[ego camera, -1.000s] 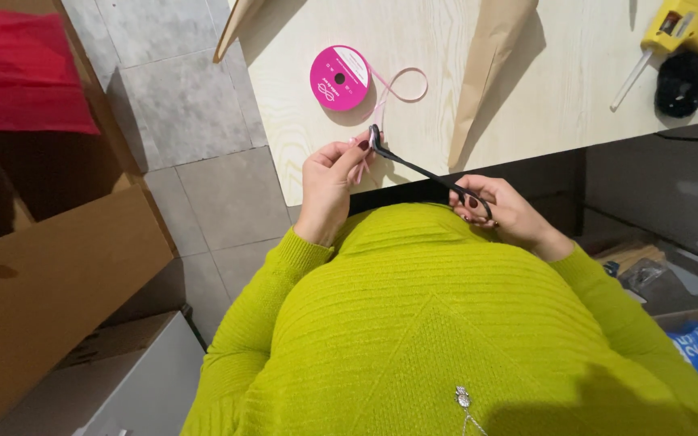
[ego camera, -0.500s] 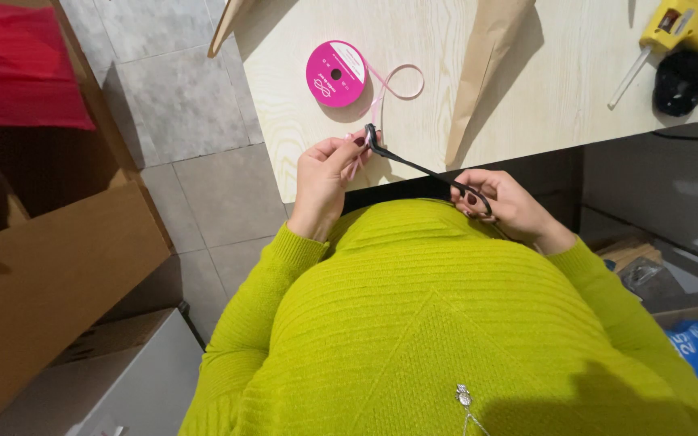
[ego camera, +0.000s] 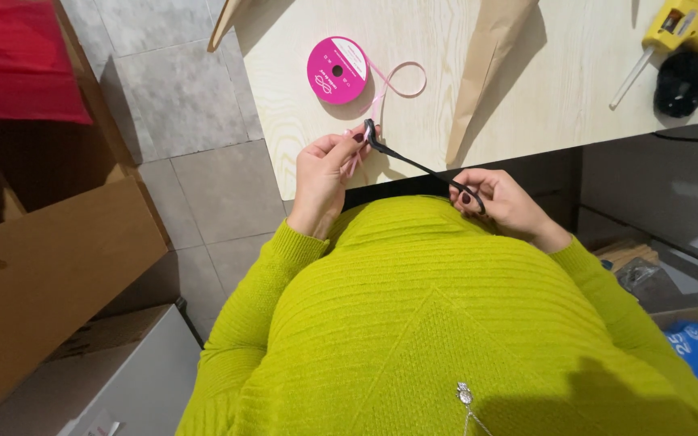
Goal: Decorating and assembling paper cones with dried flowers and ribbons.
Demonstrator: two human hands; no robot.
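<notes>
Pale wood tabletop (ego camera: 527,97) fills upper centre of frame; brown paper cone (ego camera: 486,73) lies on it, yellow glue gun (ego camera: 680,28) at upper right. Pink ribbon spool (ego camera: 337,70) upper centre, ribbon (ego camera: 401,77) looping off it toward the hands. Left hand (ego camera: 325,182), centre frame, fingers pinched on the ribbon end. Right hand (ego camera: 502,202), fingers closed on the handle of black scissors (ego camera: 414,161), tips meeting the ribbon

Home craft corner, tiled floor (ego camera: 195,105), cardboard boxes (ego camera: 50,266), glue gun (ego camera: 688,28) on wooden table (ego camera: 446,56)
</notes>
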